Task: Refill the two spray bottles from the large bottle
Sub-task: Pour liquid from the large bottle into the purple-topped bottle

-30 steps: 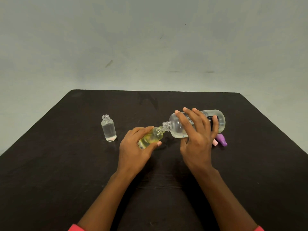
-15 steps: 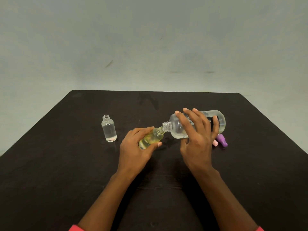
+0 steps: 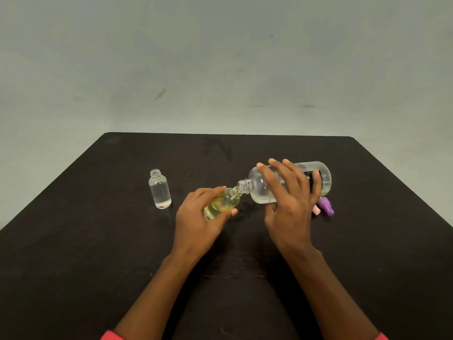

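Observation:
My left hand [image 3: 198,217] holds a small clear spray bottle [image 3: 224,202] with yellowish liquid, tilted so its open neck points up and right. My right hand [image 3: 291,200] grips the large clear bottle [image 3: 323,177], which lies nearly level above the table, its open mouth touching the small bottle's neck. A second small bottle [image 3: 159,189], uncapped and upright, stands to the left with clear liquid in it.
A purple spray cap [image 3: 327,208] and a pink cap [image 3: 316,210] lie on the dark table [image 3: 73,241] just behind my right hand. A plain grey wall rises beyond the table's far edge.
Hardly anything has moved. Both hands and both bottles keep the same pouring pose, mouth to neck.

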